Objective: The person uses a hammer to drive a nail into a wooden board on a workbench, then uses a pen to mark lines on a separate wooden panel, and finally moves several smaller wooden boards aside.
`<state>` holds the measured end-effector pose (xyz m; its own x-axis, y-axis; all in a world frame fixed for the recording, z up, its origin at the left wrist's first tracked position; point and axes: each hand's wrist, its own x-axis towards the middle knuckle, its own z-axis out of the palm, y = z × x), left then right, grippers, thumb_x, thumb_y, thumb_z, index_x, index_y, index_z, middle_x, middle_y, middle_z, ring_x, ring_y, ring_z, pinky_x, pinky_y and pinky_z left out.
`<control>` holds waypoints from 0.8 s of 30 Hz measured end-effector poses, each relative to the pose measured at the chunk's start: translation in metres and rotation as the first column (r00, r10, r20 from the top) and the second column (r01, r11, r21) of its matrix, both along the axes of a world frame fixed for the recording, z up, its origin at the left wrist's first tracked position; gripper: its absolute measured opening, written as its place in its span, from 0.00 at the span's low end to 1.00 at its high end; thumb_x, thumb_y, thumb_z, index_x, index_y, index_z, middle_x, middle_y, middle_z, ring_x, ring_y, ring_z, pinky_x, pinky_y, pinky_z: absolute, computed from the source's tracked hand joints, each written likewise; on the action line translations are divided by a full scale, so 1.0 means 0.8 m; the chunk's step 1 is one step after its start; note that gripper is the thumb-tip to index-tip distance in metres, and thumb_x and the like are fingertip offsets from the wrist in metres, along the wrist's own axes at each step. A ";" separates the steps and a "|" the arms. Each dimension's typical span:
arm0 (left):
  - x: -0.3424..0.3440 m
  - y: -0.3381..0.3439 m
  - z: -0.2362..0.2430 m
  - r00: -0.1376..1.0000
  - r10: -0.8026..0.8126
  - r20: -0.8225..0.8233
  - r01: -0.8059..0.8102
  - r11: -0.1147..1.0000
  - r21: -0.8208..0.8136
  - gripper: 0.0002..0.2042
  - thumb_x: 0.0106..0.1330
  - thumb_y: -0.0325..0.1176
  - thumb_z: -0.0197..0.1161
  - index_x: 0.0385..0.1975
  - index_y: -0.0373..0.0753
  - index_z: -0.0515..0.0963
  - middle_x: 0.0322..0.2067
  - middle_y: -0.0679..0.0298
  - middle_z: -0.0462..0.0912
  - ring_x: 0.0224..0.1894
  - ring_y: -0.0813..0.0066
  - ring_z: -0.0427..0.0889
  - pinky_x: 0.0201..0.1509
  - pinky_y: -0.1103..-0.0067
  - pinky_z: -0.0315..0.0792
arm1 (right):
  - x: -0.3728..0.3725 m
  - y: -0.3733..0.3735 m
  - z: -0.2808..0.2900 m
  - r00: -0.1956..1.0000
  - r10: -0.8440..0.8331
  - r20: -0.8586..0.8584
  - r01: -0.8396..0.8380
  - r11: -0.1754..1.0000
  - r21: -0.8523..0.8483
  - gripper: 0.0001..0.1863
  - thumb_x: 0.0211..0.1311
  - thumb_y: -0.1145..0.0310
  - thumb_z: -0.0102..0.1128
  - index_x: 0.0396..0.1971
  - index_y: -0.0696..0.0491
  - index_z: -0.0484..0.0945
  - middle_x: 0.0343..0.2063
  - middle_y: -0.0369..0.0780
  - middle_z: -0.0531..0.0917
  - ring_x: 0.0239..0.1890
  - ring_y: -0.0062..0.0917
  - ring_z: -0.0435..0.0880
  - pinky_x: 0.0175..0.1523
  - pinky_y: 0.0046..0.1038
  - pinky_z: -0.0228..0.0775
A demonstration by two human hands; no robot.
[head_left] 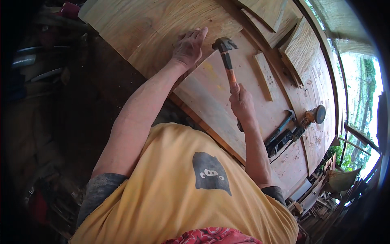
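Note:
My left hand (189,48) lies on a broad plywood sheet (148,28), palm down with the fingers stretched toward its far side. My right hand (242,103) is wrapped round the orange and black handle of a claw hammer (227,61). The hammer's dark head is raised above the workbench (227,95), to the right of my left hand and apart from it. Whether a nail sits under or near the left fingers cannot be made out. The plywood's near right edge overlaps the bench top.
A narrow wood strip (264,76) rests on the bench. Farther right lie a blue-handled hammer (281,127) and an orange and black tool with a round end (313,116). Loose boards (302,49) line the far side. Scrap wood (317,203) is heaped at the lower right.

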<state>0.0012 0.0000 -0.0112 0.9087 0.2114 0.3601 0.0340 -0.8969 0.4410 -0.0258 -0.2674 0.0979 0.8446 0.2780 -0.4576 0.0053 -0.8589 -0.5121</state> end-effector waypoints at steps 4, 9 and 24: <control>0.002 -0.005 0.006 0.999 -0.016 0.029 0.016 1.000 -0.016 0.28 0.67 0.24 0.54 0.70 0.42 0.70 0.62 0.55 0.81 0.68 0.59 0.76 0.72 0.62 0.63 | -0.031 0.020 -0.021 0.994 -0.046 0.100 0.052 0.997 -0.065 0.33 0.80 0.38 0.39 0.41 0.57 0.77 0.35 0.59 0.84 0.43 0.60 0.82 0.46 0.54 0.72; -0.002 0.001 0.005 0.980 -0.172 0.101 0.183 0.977 -0.112 0.26 0.68 0.24 0.56 0.68 0.40 0.71 0.59 0.53 0.81 0.67 0.55 0.75 0.71 0.61 0.65 | -0.076 0.046 -0.043 0.968 -0.250 0.035 0.247 0.966 0.069 0.34 0.81 0.39 0.39 0.39 0.58 0.76 0.28 0.54 0.83 0.34 0.53 0.83 0.42 0.49 0.73; 0.103 0.055 -0.041 0.835 -0.540 -0.103 0.541 0.841 -0.025 0.36 0.68 0.38 0.55 0.79 0.45 0.57 0.77 0.47 0.56 0.80 0.40 0.50 0.79 0.46 0.53 | -0.253 0.190 0.070 0.677 -0.734 -0.057 0.559 0.462 0.689 0.29 0.84 0.43 0.40 0.38 0.56 0.74 0.22 0.34 0.76 0.19 0.16 0.73 0.26 0.22 0.65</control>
<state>0.0837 0.0438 -0.0443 0.9092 -0.3255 0.2595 -0.4126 -0.7876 0.4577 -0.2284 -0.1153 0.1540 0.9463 -0.2637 -0.1871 -0.2309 -0.1461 -0.9620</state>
